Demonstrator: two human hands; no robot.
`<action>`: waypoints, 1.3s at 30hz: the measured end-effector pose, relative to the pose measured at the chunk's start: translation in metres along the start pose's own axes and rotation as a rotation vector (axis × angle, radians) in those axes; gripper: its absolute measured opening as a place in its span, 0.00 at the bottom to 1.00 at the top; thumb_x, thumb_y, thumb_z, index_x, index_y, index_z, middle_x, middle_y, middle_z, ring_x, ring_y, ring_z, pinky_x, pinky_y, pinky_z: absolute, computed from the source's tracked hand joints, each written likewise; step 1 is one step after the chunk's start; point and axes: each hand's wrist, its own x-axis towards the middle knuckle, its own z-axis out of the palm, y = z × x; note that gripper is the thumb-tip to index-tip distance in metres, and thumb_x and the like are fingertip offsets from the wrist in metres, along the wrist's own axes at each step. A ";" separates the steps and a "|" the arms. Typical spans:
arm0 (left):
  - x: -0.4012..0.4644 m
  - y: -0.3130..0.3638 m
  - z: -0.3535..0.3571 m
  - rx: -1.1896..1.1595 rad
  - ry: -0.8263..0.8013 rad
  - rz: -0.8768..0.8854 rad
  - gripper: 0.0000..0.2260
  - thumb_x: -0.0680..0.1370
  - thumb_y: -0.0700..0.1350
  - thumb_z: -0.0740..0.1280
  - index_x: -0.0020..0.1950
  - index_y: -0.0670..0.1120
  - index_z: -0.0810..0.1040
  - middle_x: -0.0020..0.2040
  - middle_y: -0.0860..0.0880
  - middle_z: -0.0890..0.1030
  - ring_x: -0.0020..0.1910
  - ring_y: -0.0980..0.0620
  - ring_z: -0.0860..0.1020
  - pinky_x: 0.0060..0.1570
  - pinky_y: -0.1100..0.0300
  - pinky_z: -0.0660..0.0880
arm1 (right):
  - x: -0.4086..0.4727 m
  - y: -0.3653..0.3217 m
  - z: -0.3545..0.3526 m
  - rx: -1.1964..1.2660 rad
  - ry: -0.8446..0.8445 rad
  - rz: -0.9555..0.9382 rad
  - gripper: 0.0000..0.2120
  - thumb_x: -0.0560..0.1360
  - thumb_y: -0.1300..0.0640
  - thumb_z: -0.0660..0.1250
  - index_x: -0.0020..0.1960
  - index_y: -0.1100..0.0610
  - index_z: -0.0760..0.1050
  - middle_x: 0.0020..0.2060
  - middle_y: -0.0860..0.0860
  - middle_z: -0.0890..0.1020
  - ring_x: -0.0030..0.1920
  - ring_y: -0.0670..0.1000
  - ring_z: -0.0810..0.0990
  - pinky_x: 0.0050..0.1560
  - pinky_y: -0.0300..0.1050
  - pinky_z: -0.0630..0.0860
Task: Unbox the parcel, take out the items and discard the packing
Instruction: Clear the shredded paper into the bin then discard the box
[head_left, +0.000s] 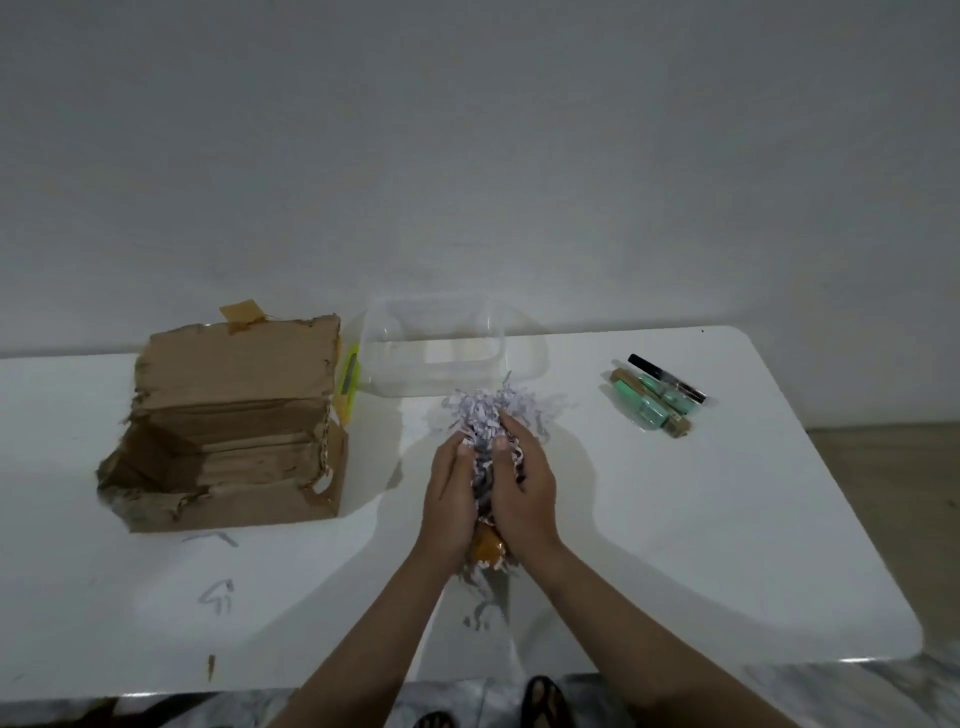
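An open, torn cardboard box (228, 431) stands on the left of the white table (727, 519), its inside looking bare. At the table's middle, my left hand (449, 493) and my right hand (527, 488) press together around a bundle of white shredded paper packing (488, 415). The shreds stick out above my fingers. An orange piece (488, 545) shows between my wrists. A clear plastic container (441, 348) stands just behind the bundle. Unpacked items (657, 397), mint-green bottles and a black pen in clear wrap, lie at the right.
A yellow-green object (349, 379) sits between the box and the container. Loose paper shreds (221, 595) lie on the table's front left and below my wrists. The table's right and front edges are close, and a wall rises behind.
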 end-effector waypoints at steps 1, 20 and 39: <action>0.000 0.000 0.000 -0.038 0.005 -0.021 0.16 0.82 0.53 0.54 0.67 0.53 0.71 0.65 0.53 0.75 0.65 0.55 0.73 0.67 0.49 0.68 | -0.002 -0.003 0.005 0.046 0.043 0.024 0.15 0.80 0.53 0.58 0.66 0.47 0.71 0.62 0.44 0.76 0.64 0.42 0.73 0.66 0.40 0.70; -0.078 0.048 0.071 -0.217 -0.458 -0.064 0.15 0.82 0.45 0.53 0.66 0.46 0.72 0.59 0.49 0.78 0.57 0.55 0.77 0.51 0.68 0.74 | -0.075 -0.044 -0.061 0.326 0.860 0.086 0.12 0.80 0.58 0.59 0.61 0.57 0.77 0.56 0.53 0.81 0.56 0.49 0.80 0.56 0.40 0.78; -0.279 -0.087 0.267 0.160 -0.916 -0.151 0.13 0.82 0.44 0.55 0.61 0.58 0.73 0.65 0.56 0.74 0.66 0.57 0.70 0.69 0.54 0.66 | -0.255 0.096 -0.286 0.356 1.333 0.459 0.14 0.80 0.57 0.61 0.62 0.59 0.76 0.57 0.52 0.80 0.58 0.49 0.78 0.56 0.41 0.75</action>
